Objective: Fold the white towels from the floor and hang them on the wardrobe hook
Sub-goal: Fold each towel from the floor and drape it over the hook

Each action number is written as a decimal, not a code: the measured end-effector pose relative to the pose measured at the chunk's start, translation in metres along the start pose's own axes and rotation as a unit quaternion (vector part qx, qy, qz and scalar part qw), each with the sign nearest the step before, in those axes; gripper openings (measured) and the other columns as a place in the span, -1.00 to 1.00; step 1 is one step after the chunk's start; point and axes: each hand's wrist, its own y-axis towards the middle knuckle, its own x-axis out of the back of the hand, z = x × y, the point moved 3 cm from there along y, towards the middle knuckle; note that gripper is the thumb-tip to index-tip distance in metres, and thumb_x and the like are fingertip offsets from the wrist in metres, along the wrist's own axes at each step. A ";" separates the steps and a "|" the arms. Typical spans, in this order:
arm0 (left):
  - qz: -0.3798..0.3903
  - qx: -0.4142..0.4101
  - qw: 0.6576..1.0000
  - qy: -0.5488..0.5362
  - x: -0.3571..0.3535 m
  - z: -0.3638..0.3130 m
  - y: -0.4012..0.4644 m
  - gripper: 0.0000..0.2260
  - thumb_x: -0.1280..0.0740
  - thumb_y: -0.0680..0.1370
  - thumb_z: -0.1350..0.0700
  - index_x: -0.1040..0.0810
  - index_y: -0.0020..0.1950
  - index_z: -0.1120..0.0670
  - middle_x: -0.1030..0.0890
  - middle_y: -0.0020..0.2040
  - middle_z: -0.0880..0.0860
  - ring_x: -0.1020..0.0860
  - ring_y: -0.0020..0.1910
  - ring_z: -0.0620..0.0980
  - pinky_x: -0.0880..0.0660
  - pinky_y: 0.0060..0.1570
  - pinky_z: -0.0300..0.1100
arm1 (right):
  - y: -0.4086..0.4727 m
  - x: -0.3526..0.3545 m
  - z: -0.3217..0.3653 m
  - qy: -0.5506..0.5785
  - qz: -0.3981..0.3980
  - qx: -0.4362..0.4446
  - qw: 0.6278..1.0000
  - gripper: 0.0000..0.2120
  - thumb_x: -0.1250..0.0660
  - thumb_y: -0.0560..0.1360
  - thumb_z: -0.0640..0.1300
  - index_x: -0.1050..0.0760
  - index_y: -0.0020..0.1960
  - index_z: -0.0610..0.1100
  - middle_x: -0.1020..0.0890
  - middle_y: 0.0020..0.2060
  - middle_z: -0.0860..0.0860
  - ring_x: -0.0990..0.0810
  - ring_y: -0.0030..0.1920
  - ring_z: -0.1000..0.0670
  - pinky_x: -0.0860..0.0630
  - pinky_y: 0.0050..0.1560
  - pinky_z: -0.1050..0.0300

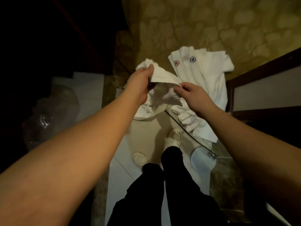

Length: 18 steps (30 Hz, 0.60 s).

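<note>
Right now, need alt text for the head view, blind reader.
Seen from above, a standing person's left hand and right hand hold up a white towel. More white towels with flower emblems lie on the floor beyond pale shoes.

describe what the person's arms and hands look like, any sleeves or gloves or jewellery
Both forearms are bare up to the frame edge, with no sleeves in view. The left hand and right hand wear no gloves, and no rings, watch or bracelet can be seen.
</note>
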 end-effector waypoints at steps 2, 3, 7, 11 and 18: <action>0.024 -0.026 0.999 -0.004 -0.016 -0.037 -0.029 -0.77 -0.26 0.68 0.02 -0.56 0.19 0.16 -0.71 -0.02 0.12 -0.71 -0.10 0.04 -0.64 -0.18 -0.11 | -0.010 0.018 0.042 0.052 0.002 0.015 0.999 -0.77 -0.35 0.59 0.05 -0.61 -0.18 -0.04 -0.63 -0.30 0.13 -0.58 -0.22 0.18 -0.46 -0.10 0.36; 0.035 -0.036 0.999 0.002 -0.024 -0.053 -0.046 -0.71 -0.25 0.68 -0.01 -0.55 0.26 0.17 -0.69 0.05 0.16 -0.70 -0.06 0.07 -0.65 -0.13 -0.07 | -0.016 0.025 0.064 0.081 0.004 0.024 0.996 -0.75 -0.35 0.58 0.05 -0.61 -0.15 -0.10 -0.62 -0.28 0.08 -0.58 -0.19 0.13 -0.49 -0.01 0.26; 0.087 -0.107 0.986 0.095 -0.044 -0.104 -0.119 -0.65 -0.29 0.66 -0.03 -0.55 0.31 0.18 -0.67 0.15 0.17 -0.67 0.08 0.08 -0.59 0.14 -0.01 | -0.045 0.048 0.142 0.218 0.019 0.057 0.974 -0.78 -0.36 0.54 -0.01 -0.71 -0.20 -0.02 -0.69 -0.27 0.06 -0.65 -0.19 0.10 -0.58 -0.02 0.17; 0.123 -0.199 0.937 0.261 -0.044 -0.133 -0.196 -0.52 -0.45 0.55 0.06 -0.41 0.43 0.04 -0.59 0.26 -0.04 -0.60 0.17 -0.16 -0.55 0.18 -0.19 | -0.082 0.060 0.198 0.336 0.046 0.060 0.939 -0.82 -0.35 0.59 -0.07 -0.66 0.06 -0.15 -0.74 -0.05 -0.11 -0.72 -0.03 -0.04 -0.63 -0.03 0.09; 0.058 -0.361 0.815 0.450 -0.047 -0.136 -0.313 -0.02 -0.53 0.39 -0.16 0.01 0.63 -0.13 -0.27 0.55 -0.03 -0.32 0.45 -0.17 -0.33 0.36 -0.20 | -0.163 0.040 0.265 0.484 0.075 0.015 0.871 -0.60 -0.37 0.60 0.00 -0.56 0.33 -0.22 -0.68 0.16 -0.24 -0.68 0.17 -0.21 -0.61 0.16 -0.16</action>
